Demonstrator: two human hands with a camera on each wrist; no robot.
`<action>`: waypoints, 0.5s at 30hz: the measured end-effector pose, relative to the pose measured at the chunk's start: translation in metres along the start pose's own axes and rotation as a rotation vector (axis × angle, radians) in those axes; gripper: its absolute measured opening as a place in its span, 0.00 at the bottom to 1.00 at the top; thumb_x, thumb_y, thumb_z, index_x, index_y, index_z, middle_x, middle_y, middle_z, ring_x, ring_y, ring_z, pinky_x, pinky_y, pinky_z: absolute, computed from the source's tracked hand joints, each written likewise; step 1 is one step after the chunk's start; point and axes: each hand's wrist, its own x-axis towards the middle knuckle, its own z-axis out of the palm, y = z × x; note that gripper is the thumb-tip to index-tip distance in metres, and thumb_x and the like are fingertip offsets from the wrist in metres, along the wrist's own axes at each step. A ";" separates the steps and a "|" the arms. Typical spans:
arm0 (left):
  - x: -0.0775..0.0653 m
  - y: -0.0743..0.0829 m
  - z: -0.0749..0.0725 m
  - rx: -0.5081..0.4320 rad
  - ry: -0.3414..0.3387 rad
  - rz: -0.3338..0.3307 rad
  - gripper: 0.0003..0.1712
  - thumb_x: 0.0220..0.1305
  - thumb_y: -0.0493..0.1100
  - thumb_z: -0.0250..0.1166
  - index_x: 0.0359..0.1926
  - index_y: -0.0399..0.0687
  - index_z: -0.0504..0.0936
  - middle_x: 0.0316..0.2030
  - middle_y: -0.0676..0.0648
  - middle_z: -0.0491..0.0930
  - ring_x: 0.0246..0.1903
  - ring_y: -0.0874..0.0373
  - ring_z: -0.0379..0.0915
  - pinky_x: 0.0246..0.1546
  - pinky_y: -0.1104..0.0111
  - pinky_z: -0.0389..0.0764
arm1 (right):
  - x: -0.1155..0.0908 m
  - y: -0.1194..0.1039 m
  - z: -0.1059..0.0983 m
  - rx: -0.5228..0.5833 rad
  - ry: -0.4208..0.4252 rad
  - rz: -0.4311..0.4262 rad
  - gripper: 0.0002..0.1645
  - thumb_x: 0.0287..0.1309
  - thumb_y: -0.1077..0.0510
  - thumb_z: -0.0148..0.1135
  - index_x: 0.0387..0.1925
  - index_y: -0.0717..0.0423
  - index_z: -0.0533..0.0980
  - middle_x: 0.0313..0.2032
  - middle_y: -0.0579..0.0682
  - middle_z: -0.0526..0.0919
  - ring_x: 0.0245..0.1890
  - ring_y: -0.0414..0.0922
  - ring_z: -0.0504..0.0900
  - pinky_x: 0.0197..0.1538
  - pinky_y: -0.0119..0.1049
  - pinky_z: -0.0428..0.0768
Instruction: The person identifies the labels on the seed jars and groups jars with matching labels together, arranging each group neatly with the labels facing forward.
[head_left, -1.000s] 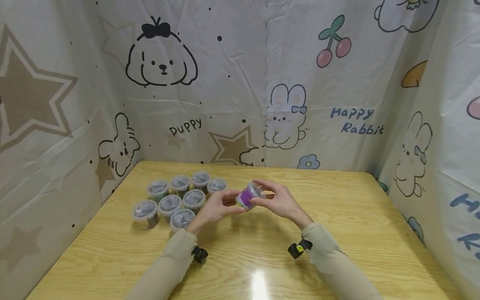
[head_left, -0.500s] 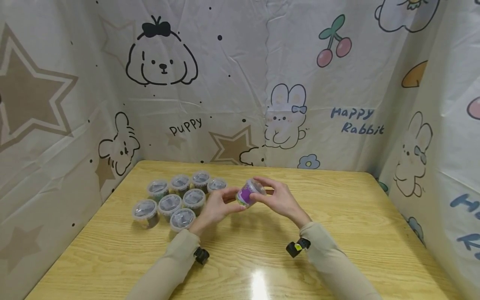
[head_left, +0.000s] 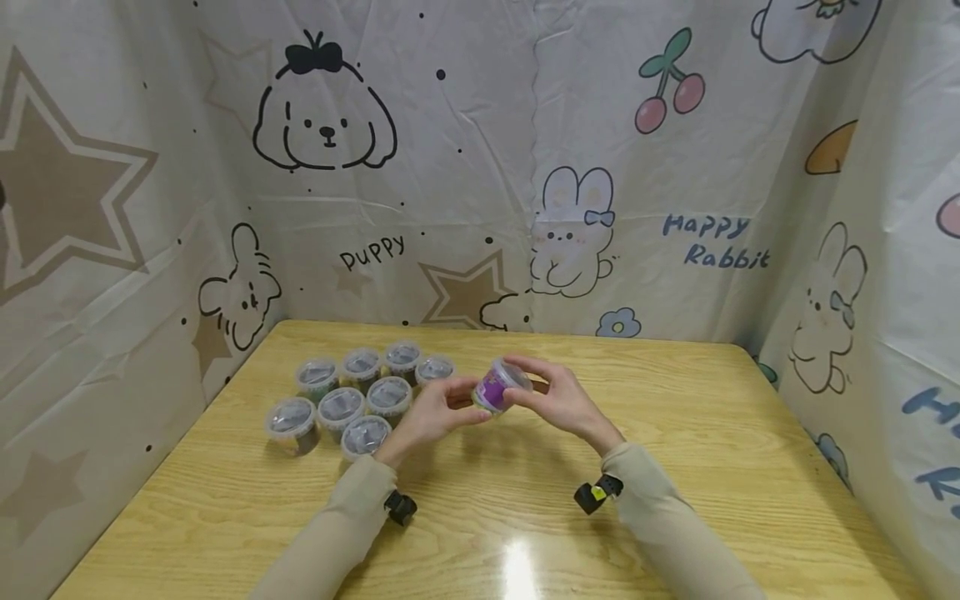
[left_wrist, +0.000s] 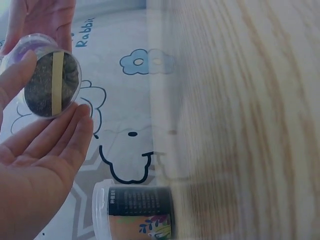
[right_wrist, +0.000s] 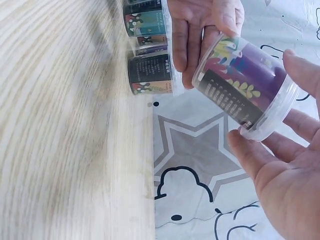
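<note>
A small clear plastic tub (head_left: pixel 492 388) with a purple, leaf-patterned label is held tilted above the table by both hands. My left hand (head_left: pixel 435 412) grips its base end between thumb and fingers. Around the lidded end curl the thumb and fingers of my right hand (head_left: pixel 558 400). In the left wrist view, the tub's bottom (left_wrist: pixel 45 85) shows dark contents and a beige strip across it. The right wrist view shows a black text panel on the label (right_wrist: pixel 232 97) and the translucent lid (right_wrist: pixel 272 112).
Several similar lidded tubs (head_left: pixel 341 408) stand upright in a cluster on the left of the wooden table (head_left: pixel 675 467). One tub (head_left: pixel 365 437) is close beside my left forearm. A printed cloth (head_left: pixel 465 192) hangs around the back and sides.
Between my hands the tub has turned slightly, so its label faces a little differently, and it sits slightly higher. Both hands keep hold of it; the clustered tubs have not moved.
</note>
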 end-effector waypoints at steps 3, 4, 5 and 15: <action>0.000 -0.001 0.002 0.004 0.056 -0.007 0.30 0.58 0.41 0.73 0.61 0.41 0.77 0.56 0.40 0.80 0.56 0.45 0.78 0.57 0.58 0.80 | 0.001 -0.002 0.003 -0.034 0.012 0.018 0.31 0.61 0.47 0.67 0.64 0.45 0.73 0.65 0.53 0.72 0.63 0.55 0.73 0.61 0.47 0.79; 0.000 0.000 0.003 0.004 0.076 -0.014 0.30 0.57 0.41 0.73 0.60 0.41 0.77 0.55 0.40 0.81 0.56 0.45 0.78 0.57 0.57 0.80 | 0.001 -0.003 0.004 -0.052 0.022 0.021 0.30 0.60 0.46 0.67 0.64 0.44 0.73 0.65 0.52 0.73 0.62 0.55 0.74 0.60 0.48 0.80; 0.000 0.000 0.003 0.012 0.096 -0.011 0.29 0.56 0.41 0.74 0.59 0.40 0.78 0.55 0.40 0.81 0.56 0.45 0.78 0.58 0.55 0.80 | 0.002 -0.004 0.005 -0.070 0.035 0.025 0.30 0.60 0.44 0.67 0.63 0.43 0.74 0.64 0.52 0.74 0.62 0.54 0.75 0.60 0.48 0.80; 0.001 0.001 0.003 0.037 0.100 0.002 0.29 0.56 0.44 0.74 0.58 0.42 0.79 0.55 0.42 0.81 0.55 0.47 0.79 0.59 0.56 0.79 | 0.003 -0.006 0.006 -0.050 0.099 -0.014 0.30 0.60 0.45 0.68 0.62 0.48 0.74 0.61 0.51 0.77 0.62 0.51 0.75 0.61 0.48 0.79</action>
